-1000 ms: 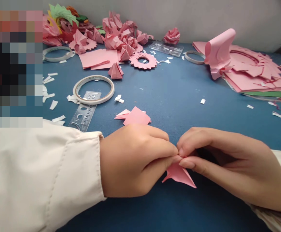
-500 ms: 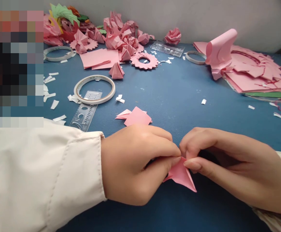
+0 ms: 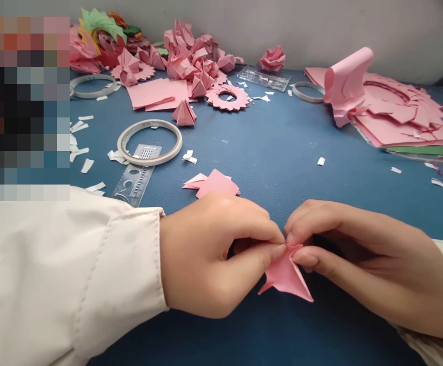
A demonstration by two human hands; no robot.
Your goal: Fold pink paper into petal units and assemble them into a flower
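Observation:
A small folded piece of pink paper [image 3: 284,274] is held low over the blue table between my two hands. My left hand [image 3: 221,254] pinches its top edge between thumb and index finger. On the other side, the thumb and fingertips of my right hand [image 3: 358,259] grip the upper right corner, where the edge curls over. Two pointed corners of the paper hang downward. Just beyond my left knuckles lie pink folded paper pieces [image 3: 217,184], partly hidden by that hand.
A roll of white tape [image 3: 175,152] overlaps a clear plastic ruler [image 3: 132,184] at left. Crumpled pink paper shapes [image 3: 185,63] are heaped at the back, near a pink paper ring [image 3: 240,99]. Stacked pink sheets [image 3: 408,132] lie at right. White paper scraps [image 3: 321,161] are scattered around.
The pink paper has shifted slightly, and its upper right corner now shows curling over at my right thumb. More of its lower left point is visible. Both hands keep their pinch.

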